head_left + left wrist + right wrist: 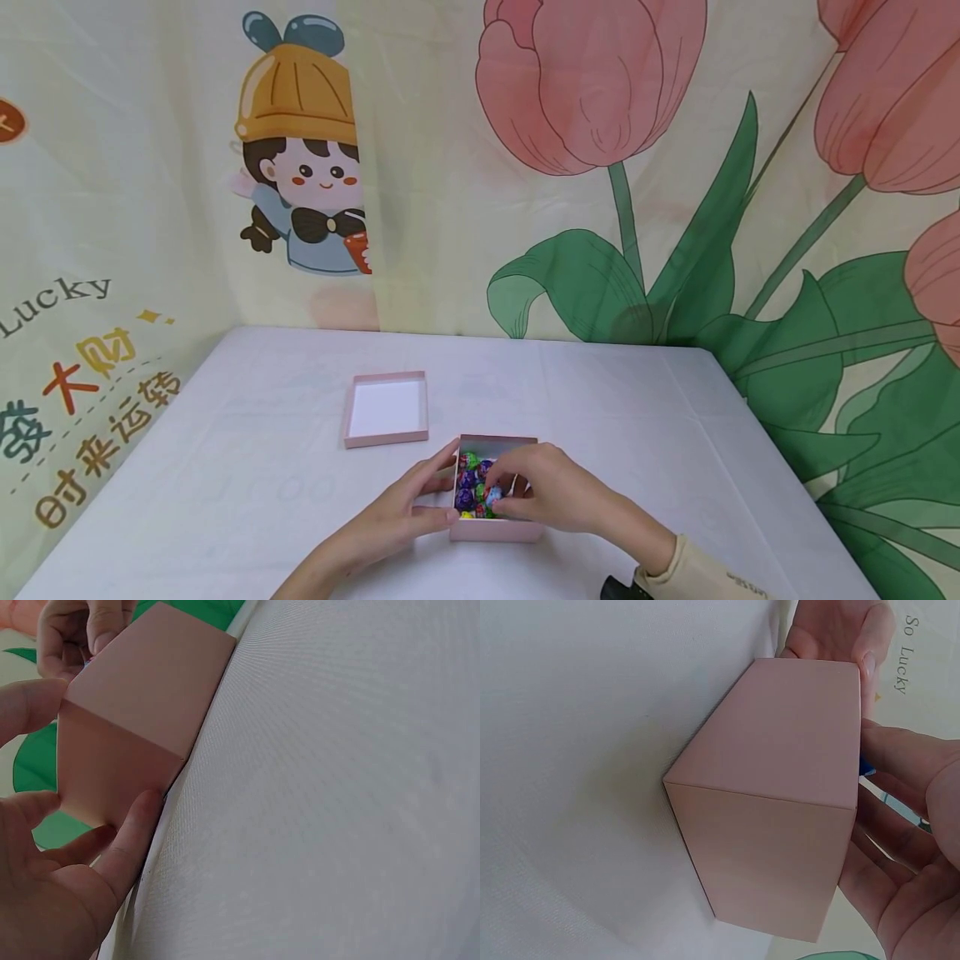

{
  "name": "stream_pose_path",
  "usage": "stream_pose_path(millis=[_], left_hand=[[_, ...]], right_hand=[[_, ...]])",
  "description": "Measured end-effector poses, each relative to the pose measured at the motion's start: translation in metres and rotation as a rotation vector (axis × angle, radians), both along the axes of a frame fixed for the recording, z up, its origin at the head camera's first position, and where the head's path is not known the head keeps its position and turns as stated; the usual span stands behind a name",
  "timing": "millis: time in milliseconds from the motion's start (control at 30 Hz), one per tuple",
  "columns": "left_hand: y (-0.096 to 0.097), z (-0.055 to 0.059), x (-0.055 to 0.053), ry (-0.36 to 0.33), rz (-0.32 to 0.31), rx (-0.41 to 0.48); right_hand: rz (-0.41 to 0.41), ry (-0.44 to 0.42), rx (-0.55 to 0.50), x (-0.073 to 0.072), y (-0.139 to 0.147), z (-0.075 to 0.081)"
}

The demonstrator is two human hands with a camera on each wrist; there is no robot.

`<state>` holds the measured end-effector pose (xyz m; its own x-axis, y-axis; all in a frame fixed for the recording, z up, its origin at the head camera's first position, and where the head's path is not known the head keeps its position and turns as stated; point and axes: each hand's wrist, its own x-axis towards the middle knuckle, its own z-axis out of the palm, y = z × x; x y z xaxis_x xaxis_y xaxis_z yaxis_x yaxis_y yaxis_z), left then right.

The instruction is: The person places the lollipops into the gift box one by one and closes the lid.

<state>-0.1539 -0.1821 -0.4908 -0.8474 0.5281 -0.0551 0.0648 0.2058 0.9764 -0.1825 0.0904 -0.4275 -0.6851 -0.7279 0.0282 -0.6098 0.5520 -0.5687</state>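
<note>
A pink open-topped box [495,531] stands on the white table, filled with small shiny wrapped candies [465,498] in purple, green, red and yellow. My left hand [397,508] steadies the box's left side, its thumb at the near corner and its fingers extended along the wall. In the left wrist view, fingertips [142,806] touch the pink wall. My right hand [558,487] reaches over the right wall with bent fingers, pinching a light-blue wrapped candy [493,495]. A bit of blue wrapper [866,765] shows beside the right thumb; the hand hides the box's right part.
A shallow pink box lid [386,437] with a white inside lies farther back on the left. White cloth covers the table [637,417]. Behind it hangs a backdrop [427,167] printed with tulips and a cartoon figure.
</note>
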Motion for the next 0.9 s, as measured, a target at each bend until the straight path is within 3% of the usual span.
stream_pose_path(millis=[900], left_hand=[[0.0007,0.0022,0.0024,-0.012,0.008,0.001]], right_hand=[[0.025,0.019,0.059,-0.0001,-0.0062,0.0005]])
